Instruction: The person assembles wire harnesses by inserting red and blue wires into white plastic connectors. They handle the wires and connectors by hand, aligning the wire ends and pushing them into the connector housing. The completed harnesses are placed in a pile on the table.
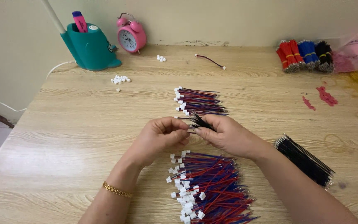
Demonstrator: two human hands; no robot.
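My left hand (160, 135) and my right hand (228, 135) meet at the middle of the wooden table (83, 124). The right hand pinches a small bunch of thin black wires (199, 121) that stick up to the left. The left hand's fingertips are closed against the wire ends; whether they hold a connector is hidden. Just beyond the hands lies a neat row of red, blue and black wires with white connectors (197, 103). Below the hands lies a bigger pile of red and blue wires with white connectors (210, 188).
A loose bundle of black wires (305, 159) lies right of my right forearm. Tied bundles of red, blue and black wires (305, 54) sit far right. Loose white connectors (120, 79), a teal pen holder (90, 47), a pink alarm clock (131, 36) and a single wire (210, 60) are at the back.
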